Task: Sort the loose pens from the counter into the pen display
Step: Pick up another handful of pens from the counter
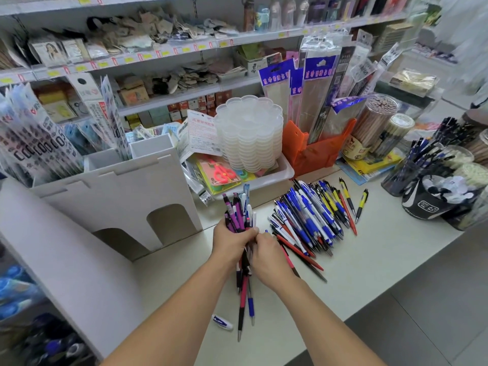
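Observation:
My left hand [232, 240] grips a thick bundle of pens [239, 211], purple, pink, blue and white, standing upright above the counter. My right hand [266, 253] touches the same bundle from the right, its fingers closed against the lower shafts. Pen tips [244, 302] hang down below both hands. A large pile of loose pens [309, 217], mostly blue and white with some yellow and red, lies on the counter to the right. The white stepped pen display [124, 188] stands to the left of the hands.
A white pen cap [222, 321] lies near the counter's front edge. A white tray [284, 171] with stacked plastic palettes and scissors sits behind the pens. Cups filled with pens [412, 170] and a black cup [427, 204] stand at right. Shelves of goods run behind.

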